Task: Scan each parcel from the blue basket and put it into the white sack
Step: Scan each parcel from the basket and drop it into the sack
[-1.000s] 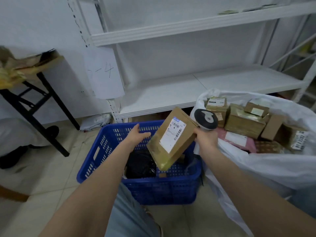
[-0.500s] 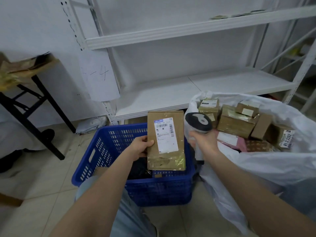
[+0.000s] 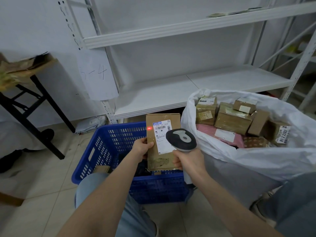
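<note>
Scanning was in hand: above the blue basket, the left hand gripped the cardboard parcel while the right hand clutched the barcode scanner. Next, likely the white sack.

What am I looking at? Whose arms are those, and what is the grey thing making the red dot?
They belong to a person. The camera sits on their head and looks down, so you see what they see. Their left hand holds a brown parcel upright above the blue basket. Their right hand grips a grey scanner, which shines a red dot beside the parcel's label to read its barcode. On the right stands a white sack with several parcels already inside.
</note>
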The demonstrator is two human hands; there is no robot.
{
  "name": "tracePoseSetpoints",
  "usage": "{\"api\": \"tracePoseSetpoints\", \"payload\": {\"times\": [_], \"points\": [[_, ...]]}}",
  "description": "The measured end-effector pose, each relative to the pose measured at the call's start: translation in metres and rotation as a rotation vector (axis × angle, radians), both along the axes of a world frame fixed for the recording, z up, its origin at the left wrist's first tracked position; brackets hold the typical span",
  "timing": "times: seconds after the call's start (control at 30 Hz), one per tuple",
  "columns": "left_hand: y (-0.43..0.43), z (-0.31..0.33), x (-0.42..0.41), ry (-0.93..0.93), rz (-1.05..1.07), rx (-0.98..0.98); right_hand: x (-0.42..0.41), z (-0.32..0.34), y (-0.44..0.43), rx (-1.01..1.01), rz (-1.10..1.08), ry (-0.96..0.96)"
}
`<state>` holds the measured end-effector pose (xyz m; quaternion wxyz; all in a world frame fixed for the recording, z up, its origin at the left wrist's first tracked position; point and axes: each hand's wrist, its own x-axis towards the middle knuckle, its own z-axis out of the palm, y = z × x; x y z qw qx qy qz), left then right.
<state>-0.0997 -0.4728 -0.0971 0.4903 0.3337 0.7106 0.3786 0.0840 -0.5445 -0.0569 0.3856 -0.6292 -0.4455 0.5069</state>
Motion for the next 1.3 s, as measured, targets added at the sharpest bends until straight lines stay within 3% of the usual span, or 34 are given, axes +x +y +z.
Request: {"api": "tracePoseSetpoints", "payload": {"times": [1.3], "points": [[-0.005, 0.037, 0.032, 0.060, -0.081, 0.072, 0.021, 0.026, -0.019, 0.073, -0.040, 0.044]]}}
